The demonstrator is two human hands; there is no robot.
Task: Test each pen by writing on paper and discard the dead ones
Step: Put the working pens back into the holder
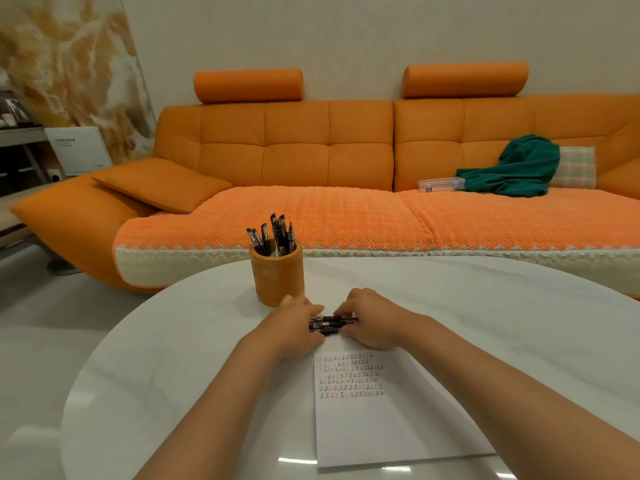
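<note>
A: Which surface and room do we see here?

B: We see a glossy white table (485,323) with a rounded edge. It stands before a long orange sofa (294,147) on a pale floor (41,323). A marbled wall panel (69,57) rises at the far left.

A: Which containers do we note, and what is in them?

B: We note an orange cup (277,275) upright on the far part of the table. It holds a cluster of dark pens (273,233) that lean out above its rim. On the right of the sofa seat lies a clear plastic box (440,184); we cannot tell what is in it. Just beside the box are a green blanket (519,168) and a checked cushion (576,166).

A: Where do we find the hands?

B: We find them near the cup, at the far end of a sheet of paper (381,427) that bears rows of small written marks. The left hand (294,327) and the right hand (370,320) face each other. Each has its fingers curled round one end of a bundle of pens (329,325), which lies crosswise between them, low over the table. We cannot tell whether the bundle touches the table.
</note>
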